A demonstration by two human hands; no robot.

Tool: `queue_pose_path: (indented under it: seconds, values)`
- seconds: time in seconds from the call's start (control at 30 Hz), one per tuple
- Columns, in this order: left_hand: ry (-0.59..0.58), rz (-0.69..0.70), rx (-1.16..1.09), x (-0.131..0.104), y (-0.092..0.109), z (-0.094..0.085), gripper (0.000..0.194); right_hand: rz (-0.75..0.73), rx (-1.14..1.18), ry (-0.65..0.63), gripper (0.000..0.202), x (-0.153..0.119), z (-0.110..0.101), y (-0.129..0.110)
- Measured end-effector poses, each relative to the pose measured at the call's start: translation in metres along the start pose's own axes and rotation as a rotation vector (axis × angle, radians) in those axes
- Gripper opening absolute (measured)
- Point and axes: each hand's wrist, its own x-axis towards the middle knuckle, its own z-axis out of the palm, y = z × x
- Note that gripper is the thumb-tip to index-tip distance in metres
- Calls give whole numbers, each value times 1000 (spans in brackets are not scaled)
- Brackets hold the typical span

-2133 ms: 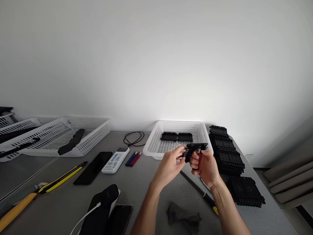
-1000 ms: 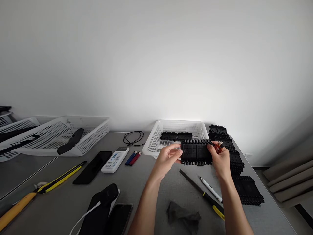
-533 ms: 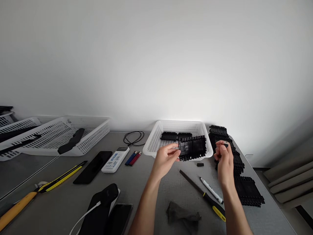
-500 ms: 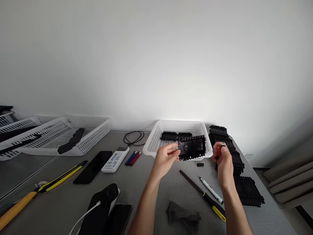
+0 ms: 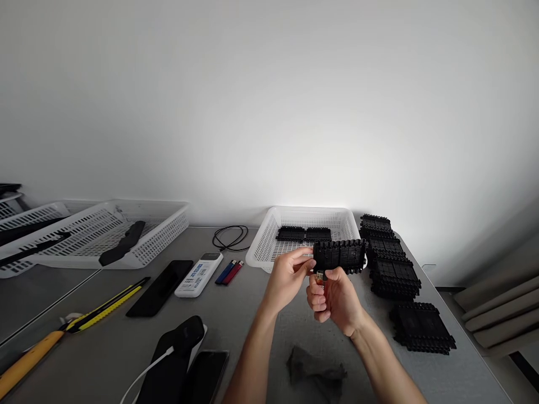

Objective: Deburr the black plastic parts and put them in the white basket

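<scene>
Two black panels (image 5: 304, 234) with toothed edges lie side by side in the right-hand white perforated basket (image 5: 263, 247), toward its far wall. A third unit, the held toothed panel (image 5: 340, 256), is raised above the counter (image 5: 244, 342), in front of the basket's near right part. Left hand (image 5: 286, 281): grip pinching the held panel's left edge between thumb and fingers. Right hand (image 5: 337, 299): grip closed around a lighter (image 5: 320, 276), metal end upward, just below the panel; thumb contact with the panel cannot be determined. The left-hand white basket (image 5: 162, 234) contains a dark angled part (image 5: 123, 244) at its right side, slanting toward the near wall, and a long black bar (image 5: 36, 249) at its left. Stacked black panels (image 5: 396, 275) stand right of the right-hand basket; a separate stack (image 5: 423, 328) is nearer.
</scene>
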Motion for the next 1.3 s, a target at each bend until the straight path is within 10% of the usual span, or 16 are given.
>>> queue_pose_path:
  seconds: [0.8, 1.3]
  values:
    - [0, 24, 72, -6, 0, -4, 33, -68, 212, -37, 33, -10, -22, -18]
    - [99, -3, 37, -8, 1, -14, 41, -192, 225, 150, 29, -30, -39, -40]
